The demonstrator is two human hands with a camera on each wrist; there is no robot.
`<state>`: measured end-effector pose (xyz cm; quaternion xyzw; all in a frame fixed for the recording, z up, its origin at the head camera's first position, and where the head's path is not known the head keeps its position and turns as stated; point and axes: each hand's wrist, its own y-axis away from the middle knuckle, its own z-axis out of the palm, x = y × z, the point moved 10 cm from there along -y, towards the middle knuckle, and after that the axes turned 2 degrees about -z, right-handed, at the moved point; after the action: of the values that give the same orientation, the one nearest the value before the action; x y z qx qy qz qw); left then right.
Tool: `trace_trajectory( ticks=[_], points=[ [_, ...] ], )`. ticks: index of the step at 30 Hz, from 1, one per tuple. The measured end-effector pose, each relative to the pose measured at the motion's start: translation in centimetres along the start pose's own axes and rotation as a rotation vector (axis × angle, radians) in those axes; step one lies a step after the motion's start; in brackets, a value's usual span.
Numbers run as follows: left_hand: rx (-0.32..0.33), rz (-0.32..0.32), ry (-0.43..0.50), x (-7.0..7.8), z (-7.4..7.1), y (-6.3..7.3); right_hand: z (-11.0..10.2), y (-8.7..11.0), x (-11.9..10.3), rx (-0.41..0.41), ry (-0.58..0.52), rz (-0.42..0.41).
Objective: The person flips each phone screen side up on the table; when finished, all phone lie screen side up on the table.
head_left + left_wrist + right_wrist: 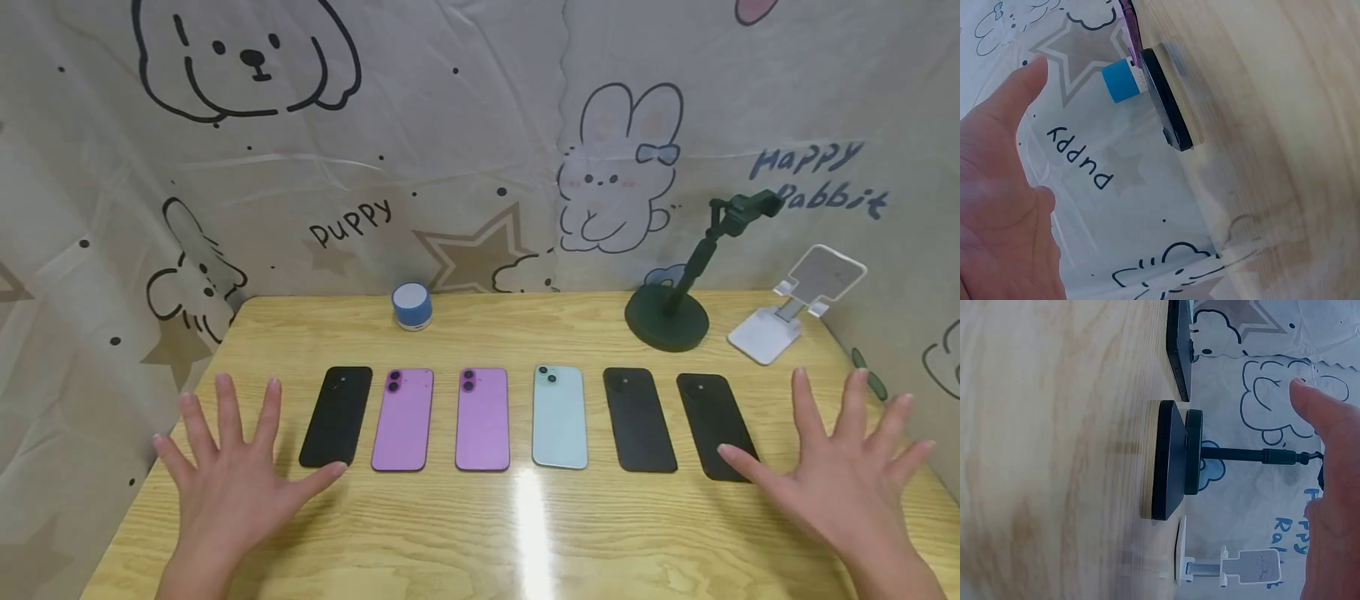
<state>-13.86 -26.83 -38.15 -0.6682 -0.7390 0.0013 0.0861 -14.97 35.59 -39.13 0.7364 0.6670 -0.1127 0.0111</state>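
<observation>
Across the wooden table lies a row of smartphones, backs up. From the left come a black phone (pixel 336 417), a purple phone (pixel 402 421), a second purple phone (pixel 482 421), a pale mint phone (pixel 560 417), a dark grey phone (pixel 640 421) and a black phone (pixel 716 425) at the right end. My left hand (pixel 232 487), fingers spread, hovers beside the leftmost phone, its thumb tip near that phone's lower corner. With fingers fanned out too, my right hand (pixel 843 492) is by the rightmost phone, its thumb overlapping that phone in the head view. Neither hand holds anything.
Behind the row stand a small blue cylinder with a pale top (pixel 412 306), a dark green stand with a round base (pixel 667 317) and a white folding phone stand (pixel 768 333). A cloth printed with cartoon animals (pixel 450 150) hangs along the table's back edge.
</observation>
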Motion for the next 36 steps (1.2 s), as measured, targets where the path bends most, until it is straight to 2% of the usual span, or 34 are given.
trace_trajectory(
  ticks=[4, 7, 11, 15, 18, 21, 23, 26, 29, 32, 36],
  points=[
    [-0.001, 0.013, -0.002, 0.1, -0.1, 0.0, 0.0, 0.4, -0.3, 0.003, -0.008, -0.030],
    [-0.012, 0.029, 0.006, 0.2, -0.2, 0.1, -0.3, 1.0, -1.3, 0.017, -0.030, -0.096],
    [-0.097, 0.046, 0.017, 0.8, -0.1, 1.0, -0.6, 2.3, -3.9, 0.036, -0.094, -0.227],
    [-0.214, 0.065, 0.056, 2.1, 0.1, 1.9, -1.0, 4.1, -7.8, 0.036, -0.222, -0.362],
    [-0.273, 0.062, 0.135, 3.2, 0.2, 2.3, -1.1, 5.3, -11.4, 0.062, -0.324, -0.465],
    [-0.282, 0.051, 0.248, 4.1, 0.1, 2.5, -0.6, 6.0, -14.9, 0.043, -0.487, -0.547],
    [-0.256, 0.049, 0.319, 4.6, -0.2, 2.5, 0.1, 6.1, -17.4, -0.026, -0.647, -0.581],
    [-0.217, 0.032, 0.405, 4.8, -0.6, 2.0, 1.4, 5.9, -21.3, -0.171, -0.919, -0.606],
    [-0.180, 0.012, 0.453, 4.5, -0.9, 1.3, 2.6, 5.3, -25.1, -0.303, -1.110, -0.583],
    [-0.167, -0.001, 0.481, 3.9, -0.8, 0.5, 3.6, 4.2, -28.6, -0.387, -1.210, -0.518],
    [-0.185, -0.014, 0.494, 3.1, -0.3, -0.9, 4.8, 2.3, -32.7, -0.444, -1.269, -0.424]
  ],
)
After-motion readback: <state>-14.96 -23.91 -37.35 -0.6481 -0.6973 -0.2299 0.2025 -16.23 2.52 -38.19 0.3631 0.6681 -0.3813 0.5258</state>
